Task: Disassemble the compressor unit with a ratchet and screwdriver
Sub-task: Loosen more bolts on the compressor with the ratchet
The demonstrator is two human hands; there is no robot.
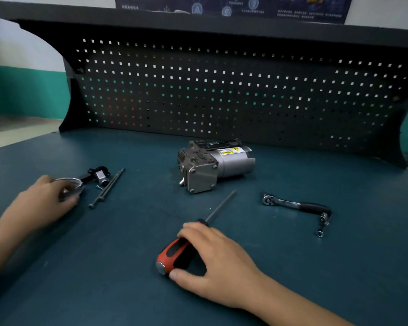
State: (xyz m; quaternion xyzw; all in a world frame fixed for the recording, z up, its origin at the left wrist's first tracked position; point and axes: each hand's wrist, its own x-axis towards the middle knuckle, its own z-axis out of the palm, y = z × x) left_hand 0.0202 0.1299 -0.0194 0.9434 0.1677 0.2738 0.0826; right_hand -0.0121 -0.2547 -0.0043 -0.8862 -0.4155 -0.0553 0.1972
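The grey metal compressor unit [212, 167] lies on the blue-green bench top, near the pegboard. A red-and-black screwdriver [181, 250] lies in front of it, shaft pointing toward the unit; my right hand [212, 262] curls around its handle on the bench. A chrome ratchet [297, 205] with a black grip lies to the right, apart from both hands. At the left, my left hand [45, 201] holds a round silvery cover [72, 185], blurred.
Beside the cover lie a small black-and-silver removed part [99, 176] and two long bolts [107, 188]. A small socket [319, 233] lies near the ratchet's grip end. A black pegboard [222, 90] with a shelf closes off the back of the bench.
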